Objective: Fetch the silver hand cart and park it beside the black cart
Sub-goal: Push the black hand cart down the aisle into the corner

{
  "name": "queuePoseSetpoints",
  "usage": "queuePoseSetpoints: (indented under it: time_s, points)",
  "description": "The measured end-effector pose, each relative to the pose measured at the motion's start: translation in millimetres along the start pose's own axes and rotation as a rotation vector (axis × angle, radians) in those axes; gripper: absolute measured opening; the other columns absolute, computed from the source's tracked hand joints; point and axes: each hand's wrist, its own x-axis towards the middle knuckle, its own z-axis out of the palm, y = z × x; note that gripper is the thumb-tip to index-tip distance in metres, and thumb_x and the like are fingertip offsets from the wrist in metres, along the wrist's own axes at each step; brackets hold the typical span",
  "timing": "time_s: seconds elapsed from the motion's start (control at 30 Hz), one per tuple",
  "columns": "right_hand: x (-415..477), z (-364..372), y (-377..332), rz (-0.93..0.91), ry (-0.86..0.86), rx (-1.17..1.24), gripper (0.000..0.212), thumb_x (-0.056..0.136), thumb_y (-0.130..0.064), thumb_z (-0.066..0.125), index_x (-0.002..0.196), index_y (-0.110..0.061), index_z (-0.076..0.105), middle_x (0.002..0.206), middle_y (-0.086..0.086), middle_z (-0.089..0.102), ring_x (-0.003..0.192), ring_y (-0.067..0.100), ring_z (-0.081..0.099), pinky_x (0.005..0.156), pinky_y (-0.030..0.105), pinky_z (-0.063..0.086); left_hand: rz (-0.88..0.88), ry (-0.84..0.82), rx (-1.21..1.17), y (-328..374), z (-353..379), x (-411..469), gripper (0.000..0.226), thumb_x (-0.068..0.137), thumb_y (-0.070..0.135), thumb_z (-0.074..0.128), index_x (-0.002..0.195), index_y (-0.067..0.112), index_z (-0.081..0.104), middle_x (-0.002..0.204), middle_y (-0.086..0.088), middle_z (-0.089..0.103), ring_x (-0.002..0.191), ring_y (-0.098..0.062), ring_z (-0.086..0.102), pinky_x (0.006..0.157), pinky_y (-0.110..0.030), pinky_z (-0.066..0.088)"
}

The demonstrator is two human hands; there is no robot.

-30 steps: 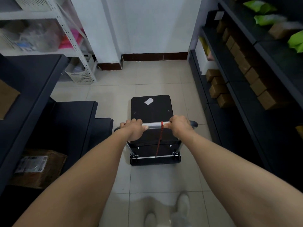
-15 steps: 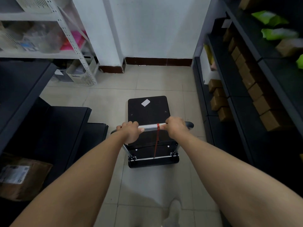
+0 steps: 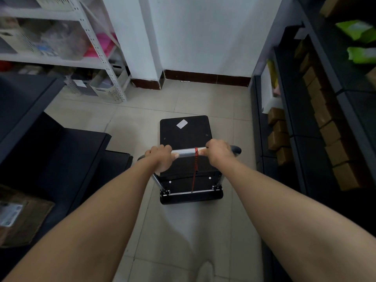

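Note:
The silver hand cart [image 3: 185, 137] stands on the tiled floor in front of me, with a black deck, a white sticker near its far end and a silver handle bar [image 3: 186, 152]. A red cord hangs from the bar. My left hand [image 3: 160, 157] grips the bar's left end and my right hand [image 3: 218, 152] grips its right end. A black cart is not clearly identifiable in view; dark flat surfaces [image 3: 67, 155] lie low at the left.
A dark shelving unit [image 3: 305, 123] with brown boxes lines the right side. At the back left a white rack [image 3: 95, 43] holds baskets and bags. A white wall [image 3: 203, 37] closes the aisle ahead. A cardboard box [image 3: 22, 216] sits low left.
The cart has rolled forward along the aisle with both hands on its handle; the back wall and white rack are nearer, and the left shelving has slid back past me.

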Motion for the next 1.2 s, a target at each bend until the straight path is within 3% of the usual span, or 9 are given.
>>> queuePoseSetpoints:
  time_s: [0.57, 1.2]
  points:
    - [80, -32, -10, 0.03, -0.019, 0.072, 0.021, 0.094, -0.027, 0.059, 0.104, -0.009, 0.061, 0.094, 0.01, 0.058, 0.093, 0.027, 0.058, 0.071, 0.034, 0.043, -0.011, 0.021, 0.003, -6, -43, 70, 0.039, 0.102, 0.041, 0.026, 0.121, 0.012, 0.044, 0.124, -0.014, 0.048, 0.114, -0.03, 0.043, 0.095, -0.041, 0.034]
    - [163, -64, -51, 0.037, -0.024, 0.015, 0.003, 0.093, -0.012, 0.057, 0.096, -0.013, 0.057, 0.09, 0.008, 0.057, 0.094, 0.027, 0.059, 0.07, 0.033, 0.043, 0.006, -0.001, 0.023, -41, -104, 148, 0.037, 0.102, 0.04, 0.028, 0.122, 0.013, 0.044, 0.127, -0.011, 0.046, 0.119, -0.028, 0.041, 0.1, -0.04, 0.031]
